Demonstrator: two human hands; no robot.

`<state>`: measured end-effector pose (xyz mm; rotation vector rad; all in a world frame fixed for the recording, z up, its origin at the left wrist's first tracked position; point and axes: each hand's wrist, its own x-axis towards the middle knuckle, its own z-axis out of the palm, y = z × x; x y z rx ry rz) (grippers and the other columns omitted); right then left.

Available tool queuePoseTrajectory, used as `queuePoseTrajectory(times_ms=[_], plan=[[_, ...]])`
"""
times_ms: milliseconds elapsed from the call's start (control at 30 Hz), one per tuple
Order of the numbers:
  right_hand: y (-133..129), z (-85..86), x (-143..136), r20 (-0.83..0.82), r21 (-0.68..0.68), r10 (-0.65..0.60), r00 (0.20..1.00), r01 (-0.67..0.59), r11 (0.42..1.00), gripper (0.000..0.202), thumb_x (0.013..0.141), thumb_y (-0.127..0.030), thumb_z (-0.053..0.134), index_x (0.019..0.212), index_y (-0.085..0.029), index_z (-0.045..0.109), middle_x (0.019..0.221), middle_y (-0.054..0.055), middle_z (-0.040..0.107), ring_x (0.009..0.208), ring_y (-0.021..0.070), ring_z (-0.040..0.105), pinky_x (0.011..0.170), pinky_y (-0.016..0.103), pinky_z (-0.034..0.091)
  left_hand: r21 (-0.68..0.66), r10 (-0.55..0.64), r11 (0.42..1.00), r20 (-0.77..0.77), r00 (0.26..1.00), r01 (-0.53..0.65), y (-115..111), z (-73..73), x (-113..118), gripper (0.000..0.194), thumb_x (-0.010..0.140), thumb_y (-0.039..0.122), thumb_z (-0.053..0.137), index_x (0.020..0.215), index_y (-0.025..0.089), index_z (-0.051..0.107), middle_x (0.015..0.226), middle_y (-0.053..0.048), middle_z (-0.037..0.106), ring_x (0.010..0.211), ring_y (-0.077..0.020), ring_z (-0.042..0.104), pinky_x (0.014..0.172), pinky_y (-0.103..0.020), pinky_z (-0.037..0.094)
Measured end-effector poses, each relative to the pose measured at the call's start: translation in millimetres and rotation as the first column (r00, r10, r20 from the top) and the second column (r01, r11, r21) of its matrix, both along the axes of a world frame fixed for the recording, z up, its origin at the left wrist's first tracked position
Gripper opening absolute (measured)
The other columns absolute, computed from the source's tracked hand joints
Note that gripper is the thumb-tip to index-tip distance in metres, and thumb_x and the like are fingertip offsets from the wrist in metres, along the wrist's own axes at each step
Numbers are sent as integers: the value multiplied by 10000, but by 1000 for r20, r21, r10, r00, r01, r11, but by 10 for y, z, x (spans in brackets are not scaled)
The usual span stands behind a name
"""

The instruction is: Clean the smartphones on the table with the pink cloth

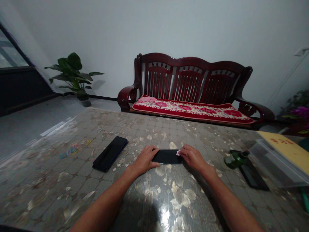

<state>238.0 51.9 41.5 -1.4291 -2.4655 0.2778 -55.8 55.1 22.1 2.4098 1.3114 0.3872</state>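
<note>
A black smartphone (pixel 167 157) lies flat on the table in front of me, its dark screen facing up. My left hand (pixel 145 158) grips its left end, with the thumb along the near edge and the fingers along the far edge. At the right end, my right hand (pixel 192 157) pinches a small pinkish-white piece of cloth or paper (pixel 178 152) against the screen. Which of the two it is, I cannot tell. Part of the phone's right end is hidden by the right hand.
Left of my hands lies another dark phone (pixel 110 153), with several coloured rubber bands (pixel 72 149) beyond it. At right are a green bottle (pixel 236 159), a black phone-like slab (pixel 253 175) and a clear plastic box (pixel 272 167) under a yellow sheet (pixel 286 148). A wooden bench (pixel 187 80) stands behind the patterned table (pixel 79 193).
</note>
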Motion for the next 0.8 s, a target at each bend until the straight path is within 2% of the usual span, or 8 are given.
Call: queuePoseTrajectory(times_ms=[167,333,567,700,800], plan=[[-112,-1,68,-50,-50,121,991,-124,991,247,943,-150,531,983,-234,760,882,39,634,877,170,605,772,241,428,29,-25,999,32,999,24,32,-74,-18,664,793,390,795,1375,197,541,1321,-127,552,1197,-319,502,1041,-441,416],[-110,-14,49,-39,-5,18,999,-18,1000,244,950,-166,530,1003,-228,759,898,47,632,870,178,603,763,254,424,40,-31,999,57,998,29,50,-94,-21,673,798,388,794,1387,192,535,1329,-132,553,1203,-318,505,1045,-449,417],[-148,56,76,5,-106,87,996,-86,991,226,916,-144,558,959,-232,763,897,39,653,872,173,615,748,240,415,55,-31,998,53,998,28,50,-69,-19,649,804,371,790,1377,201,537,1336,-123,561,1222,-312,501,1066,-450,404],[-150,89,6,31,-70,29,999,-27,997,231,930,-147,551,952,-229,765,886,39,642,866,172,605,749,247,408,46,-28,999,38,999,26,40,-40,-8,626,818,371,771,1373,195,542,1327,-124,573,1204,-308,512,1056,-449,415],[-184,111,-149,49,-33,49,998,-47,998,226,948,-162,544,950,-226,760,881,41,639,857,173,594,741,255,402,47,-25,999,39,999,23,34,-33,-1,612,824,370,761,1369,199,546,1321,-122,578,1204,-307,515,1058,-453,414]])
